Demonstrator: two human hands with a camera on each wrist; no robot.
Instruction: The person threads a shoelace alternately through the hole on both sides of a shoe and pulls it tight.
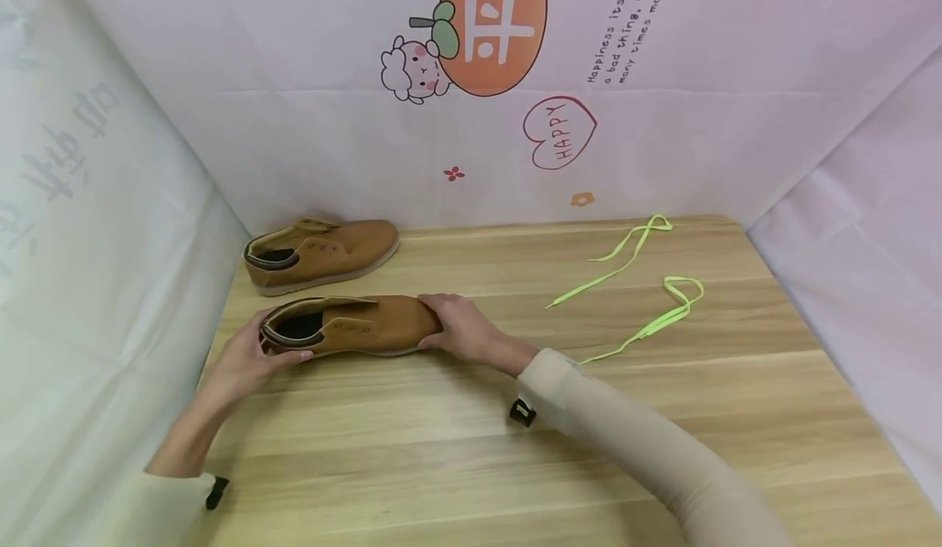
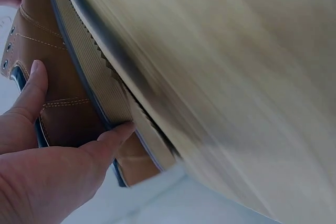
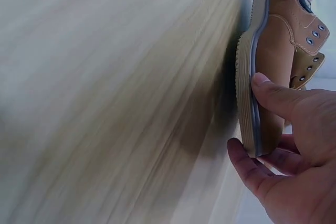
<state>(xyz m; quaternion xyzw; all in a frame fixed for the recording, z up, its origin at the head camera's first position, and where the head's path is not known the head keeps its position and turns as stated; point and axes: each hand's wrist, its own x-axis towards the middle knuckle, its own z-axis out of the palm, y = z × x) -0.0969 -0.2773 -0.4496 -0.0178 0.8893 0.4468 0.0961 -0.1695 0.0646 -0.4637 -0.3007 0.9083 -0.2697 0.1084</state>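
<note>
Near shoe: brown, upright, held at both ends over the left part of the table (image 1: 412,465), toe to the right (image 1: 397,318); whether its sole touches the wood, I cannot tell.
Eyelets: a row of three shows on its near flap (image 1: 352,328).
Left hand: fingers hold the heel, with one digit against the edge of the sole in the left wrist view (image 1: 245,357).
Right hand: fingers hold the toe, thumb on the near side, a fingertip at the sole in the right wrist view (image 1: 465,328).
Far shoe: brown, upright on the table just behind the near shoe, toe also to the right, near the back sheet (image 1: 353,248).
Far lace: yellow-green, loosely looped on the table, well right of the far shoe (image 1: 589,284).
Near lace: same colour, looped at its right end, beyond the right hand (image 1: 666,319).
Back sheet: white, printed with a red "HAPPY" heart (image 1: 316,138).
Sleeves: pale, on both arms (image 1: 625,416).
</note>
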